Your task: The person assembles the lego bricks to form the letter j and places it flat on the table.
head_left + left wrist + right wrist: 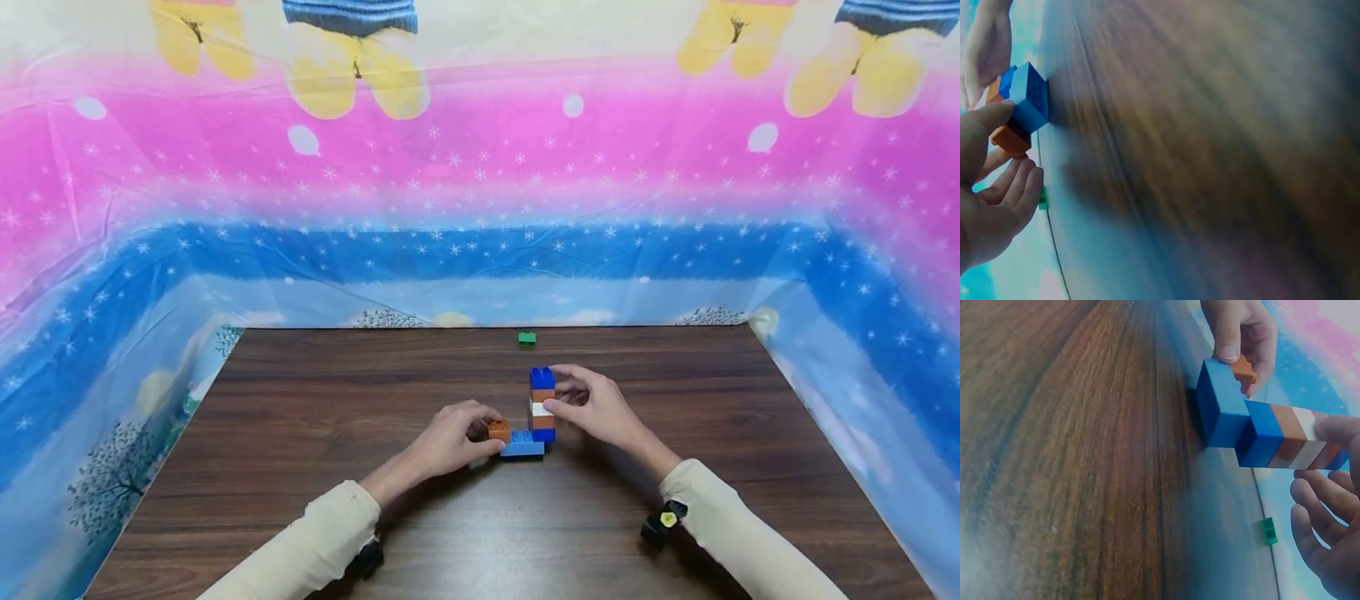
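Note:
A light blue toy brick [522, 449] lies on the table with an orange brick [498, 429] on its left end. At its right end stands an upright tower of toy bricks, banded dark blue [542, 379], orange, white [541, 409], orange and dark blue from the top down; its base juts past the light blue brick. My left hand [453, 437] holds the left end, thumb against the light blue brick [1030, 103] and fingers behind the orange one. With thumb and fingers, my right hand [600, 408] grips the tower around its middle; in the right wrist view the thumb covers part of it.
Farther back, near the table's rear edge, sits a small green brick [527, 338]. The dark wooden table [300, 383] is bordered on the back and sides by a patterned cloth [480, 250].

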`<state>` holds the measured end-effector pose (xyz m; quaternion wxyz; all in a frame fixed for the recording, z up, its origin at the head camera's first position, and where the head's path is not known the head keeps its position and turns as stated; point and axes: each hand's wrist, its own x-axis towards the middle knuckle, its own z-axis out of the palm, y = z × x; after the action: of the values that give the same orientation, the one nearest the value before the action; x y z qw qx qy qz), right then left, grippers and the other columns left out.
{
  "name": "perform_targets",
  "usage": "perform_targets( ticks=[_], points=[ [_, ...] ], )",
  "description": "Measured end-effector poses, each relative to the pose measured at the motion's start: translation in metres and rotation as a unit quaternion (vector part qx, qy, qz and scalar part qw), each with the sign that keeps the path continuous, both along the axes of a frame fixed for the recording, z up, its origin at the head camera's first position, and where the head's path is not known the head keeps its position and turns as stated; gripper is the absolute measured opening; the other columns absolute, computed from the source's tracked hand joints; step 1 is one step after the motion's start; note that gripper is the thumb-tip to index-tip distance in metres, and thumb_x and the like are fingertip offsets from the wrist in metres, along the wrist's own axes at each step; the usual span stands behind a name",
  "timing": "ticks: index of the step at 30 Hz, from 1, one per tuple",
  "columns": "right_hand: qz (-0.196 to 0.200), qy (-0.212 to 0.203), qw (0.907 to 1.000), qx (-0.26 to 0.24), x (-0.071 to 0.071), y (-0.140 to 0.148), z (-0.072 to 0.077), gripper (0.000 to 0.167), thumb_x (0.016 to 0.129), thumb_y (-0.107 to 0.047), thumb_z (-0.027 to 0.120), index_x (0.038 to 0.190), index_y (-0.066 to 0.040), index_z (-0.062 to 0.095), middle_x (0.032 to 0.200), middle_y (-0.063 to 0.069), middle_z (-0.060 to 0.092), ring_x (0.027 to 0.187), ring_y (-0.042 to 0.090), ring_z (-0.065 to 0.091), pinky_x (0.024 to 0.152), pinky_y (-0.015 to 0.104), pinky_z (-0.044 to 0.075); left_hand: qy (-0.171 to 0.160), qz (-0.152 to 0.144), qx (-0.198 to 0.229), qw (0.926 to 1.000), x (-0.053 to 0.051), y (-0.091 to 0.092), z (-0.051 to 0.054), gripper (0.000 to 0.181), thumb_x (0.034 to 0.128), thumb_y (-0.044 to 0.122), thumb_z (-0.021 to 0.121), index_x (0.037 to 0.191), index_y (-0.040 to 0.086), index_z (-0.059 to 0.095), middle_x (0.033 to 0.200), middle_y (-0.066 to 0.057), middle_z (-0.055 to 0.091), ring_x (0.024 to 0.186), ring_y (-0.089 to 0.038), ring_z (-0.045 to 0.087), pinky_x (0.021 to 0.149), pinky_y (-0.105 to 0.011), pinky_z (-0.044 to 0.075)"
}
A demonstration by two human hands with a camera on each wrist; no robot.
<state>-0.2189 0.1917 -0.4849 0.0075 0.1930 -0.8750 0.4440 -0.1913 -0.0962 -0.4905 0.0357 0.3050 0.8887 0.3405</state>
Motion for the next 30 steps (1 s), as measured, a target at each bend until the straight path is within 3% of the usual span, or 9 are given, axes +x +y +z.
perform_targets(
  ticks=[9,18,30],
  points=[
    [0.02,-0.006,0.9997,-0.012,-0.009,-0.001,-0.006,0.066,0.093,-0.039,0.076,0.151,-0.019,0.05,0.113,0.005,0.075,0.094,0.015,0.071,0.084,0.041,0.057,-0.016,-0.003,0.019,0.9997,-0.004,0.0,0.001,0.031,0.0969,0.032,0.072,0.121,0.013,0.068,0.108,-0.001,0.072,0.093,-0.013,0.069,0.081,-0.032,0.056],
    [0.007,-0.036,0.9993,-0.005,-0.015,-0.003,-0.01,0.065,0.094,-0.045,0.073,0.151,-0.023,0.05,0.121,0.009,0.072,0.102,0.021,0.071,0.087,0.046,0.056,-0.014,0.0,0.034,0.9993,-0.005,-0.001,0.0,0.024,0.0985,0.026,0.071,0.118,0.013,0.07,0.107,-0.003,0.074,0.094,-0.015,0.07,0.082,-0.035,0.057],
    [-0.011,-0.048,0.9987,0.013,-0.024,-0.006,-0.019,0.063,0.095,-0.048,0.071,0.15,-0.024,0.052,0.125,0.007,0.071,0.104,0.022,0.067,0.085,0.044,0.055,-0.028,0.014,0.032,0.999,-0.007,0.0,0.002,0.024,0.0997,0.027,0.069,0.119,0.013,0.071,0.107,-0.002,0.074,0.094,-0.015,0.07,0.081,-0.033,0.056]
  ],
)
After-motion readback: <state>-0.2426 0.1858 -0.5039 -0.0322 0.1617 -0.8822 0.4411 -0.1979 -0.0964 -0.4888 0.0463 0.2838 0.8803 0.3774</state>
